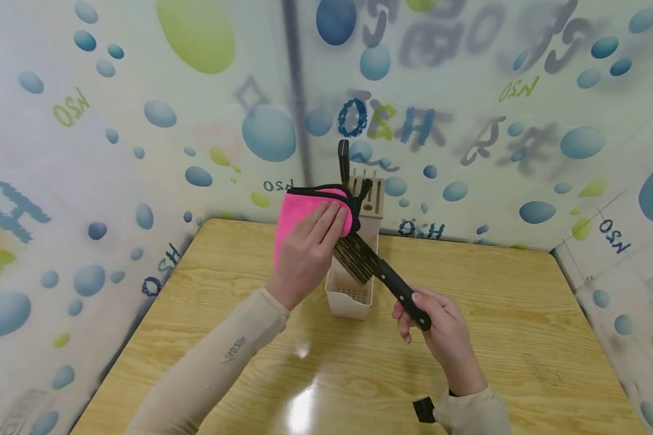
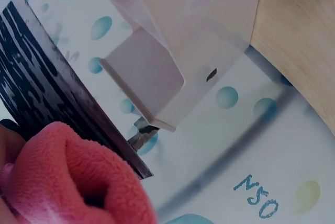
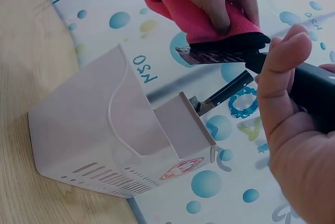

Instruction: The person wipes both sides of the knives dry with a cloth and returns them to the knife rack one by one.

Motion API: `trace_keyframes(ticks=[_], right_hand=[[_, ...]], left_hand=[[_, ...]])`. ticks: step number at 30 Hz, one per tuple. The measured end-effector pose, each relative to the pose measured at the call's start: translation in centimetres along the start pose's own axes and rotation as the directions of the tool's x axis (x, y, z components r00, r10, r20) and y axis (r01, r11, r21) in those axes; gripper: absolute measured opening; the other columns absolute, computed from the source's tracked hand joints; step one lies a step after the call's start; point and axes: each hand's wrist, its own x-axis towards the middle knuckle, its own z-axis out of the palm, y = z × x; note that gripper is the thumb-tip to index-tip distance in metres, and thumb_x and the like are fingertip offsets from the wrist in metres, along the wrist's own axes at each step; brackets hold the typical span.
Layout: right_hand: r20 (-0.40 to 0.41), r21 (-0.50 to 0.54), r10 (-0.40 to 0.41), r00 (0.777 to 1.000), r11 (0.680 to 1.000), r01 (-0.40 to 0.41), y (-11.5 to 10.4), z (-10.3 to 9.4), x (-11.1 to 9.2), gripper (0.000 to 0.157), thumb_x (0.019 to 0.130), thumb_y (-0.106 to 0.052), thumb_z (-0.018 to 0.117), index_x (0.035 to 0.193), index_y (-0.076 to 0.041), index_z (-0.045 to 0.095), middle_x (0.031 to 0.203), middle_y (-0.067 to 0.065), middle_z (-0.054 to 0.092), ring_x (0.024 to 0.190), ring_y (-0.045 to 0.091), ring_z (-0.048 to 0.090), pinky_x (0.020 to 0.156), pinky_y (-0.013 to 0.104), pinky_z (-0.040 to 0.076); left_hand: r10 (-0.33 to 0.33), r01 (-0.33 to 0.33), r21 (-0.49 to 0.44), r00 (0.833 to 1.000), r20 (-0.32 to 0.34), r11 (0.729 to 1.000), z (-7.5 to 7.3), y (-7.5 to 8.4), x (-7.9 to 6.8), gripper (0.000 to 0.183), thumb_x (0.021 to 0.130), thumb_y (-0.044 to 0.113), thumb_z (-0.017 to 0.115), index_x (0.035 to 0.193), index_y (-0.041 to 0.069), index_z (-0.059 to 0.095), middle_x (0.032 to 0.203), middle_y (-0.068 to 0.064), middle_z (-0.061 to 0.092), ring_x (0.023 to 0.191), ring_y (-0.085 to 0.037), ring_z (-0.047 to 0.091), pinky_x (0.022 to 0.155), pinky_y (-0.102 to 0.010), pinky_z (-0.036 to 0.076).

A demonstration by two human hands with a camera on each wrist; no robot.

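Note:
My right hand (image 1: 448, 326) grips the black riveted handle of a broad kitchen knife (image 1: 397, 290). The knife slants up and to the left, its wide blade dark with streaks (image 2: 47, 72). Against that blade my left hand (image 1: 307, 254) holds a pink cloth with black edging (image 1: 289, 223). In the right wrist view the left thumb and fingers pinch the folded cloth (image 3: 178, 12) over the blade. Part of the blade is hidden under the cloth. Right behind them stands a pale knife holder (image 1: 370, 226), slotted on top with an open bin in front.
A black-handled knife (image 1: 344, 158) stands upright in the holder's slots. The holder sits on a wooden table (image 1: 468, 284) near its back edge. Walls printed with blue and green spots (image 1: 269, 133) enclose the table at the back and sides.

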Motion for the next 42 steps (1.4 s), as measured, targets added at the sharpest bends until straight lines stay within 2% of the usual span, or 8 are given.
trace_keyframes(ticks=[11,17,23,32,38,42], right_hand=[[-0.017,-0.012,0.041,0.999,0.999,-0.041,0.0,0.1,0.3,0.038,0.113,-0.013,0.034,0.11,-0.01,0.072,0.085,0.003,0.069,0.064,0.012,0.065,0.052,0.025,0.058],[-0.052,-0.03,0.063,0.997,0.997,-0.065,0.0,0.2,0.4,0.038,0.113,-0.017,0.035,0.109,-0.01,0.072,0.085,0.004,0.069,0.063,0.013,0.065,0.051,0.026,0.058],[-0.055,-0.033,0.062,0.997,0.997,-0.064,-0.1,0.2,0.5,0.038,0.113,-0.017,0.035,0.108,-0.008,0.072,0.085,0.004,0.069,0.063,0.013,0.065,0.051,0.027,0.058],[-0.044,-0.013,0.067,0.997,0.998,-0.068,-0.3,0.3,0.7,0.038,0.114,-0.017,0.035,0.11,-0.009,0.072,0.088,0.004,0.071,0.067,0.013,0.068,0.055,0.028,0.06],[-0.038,0.005,0.05,0.998,0.999,-0.05,-0.3,0.3,0.8,0.037,0.114,-0.015,0.034,0.117,-0.001,0.068,0.089,0.005,0.071,0.068,0.013,0.068,0.056,0.028,0.06],[-0.039,-0.007,0.042,0.998,0.999,-0.042,-0.3,0.3,0.9,0.039,0.114,-0.015,0.032,0.116,-0.002,0.068,0.089,0.005,0.071,0.068,0.014,0.067,0.057,0.028,0.06]], left_hand=[[0.067,-0.068,0.018,0.996,0.057,0.998,0.2,2.0,0.0,0.041,0.096,-0.004,0.063,0.137,-0.002,0.064,0.136,-0.017,0.067,0.127,-0.032,0.064,0.112,-0.038,0.049],[0.102,-0.103,0.0,0.994,0.044,0.995,0.1,3.1,-0.2,0.035,0.103,0.0,0.053,0.135,-0.002,0.065,0.135,-0.016,0.068,0.125,-0.031,0.065,0.11,-0.037,0.051],[0.136,-0.135,-0.014,0.99,0.03,0.991,-0.3,4.0,-0.1,0.035,0.108,0.003,0.043,0.135,-0.002,0.065,0.135,-0.016,0.067,0.126,-0.031,0.065,0.11,-0.037,0.051],[0.181,-0.181,0.006,0.983,0.028,0.983,-0.9,5.1,0.0,0.035,0.108,0.002,0.043,0.135,-0.001,0.065,0.136,-0.015,0.067,0.126,-0.029,0.064,0.11,-0.036,0.051],[0.226,-0.227,0.009,0.974,0.026,0.974,-1.1,6.1,-0.3,0.035,0.106,-0.001,0.045,0.133,-0.001,0.067,0.136,-0.016,0.067,0.127,-0.029,0.064,0.112,-0.036,0.049],[0.252,-0.253,0.015,0.967,0.034,0.967,-1.3,6.7,-0.4,0.035,0.105,0.0,0.045,0.133,0.0,0.068,0.137,-0.016,0.067,0.127,-0.028,0.064,0.113,-0.036,0.048]])
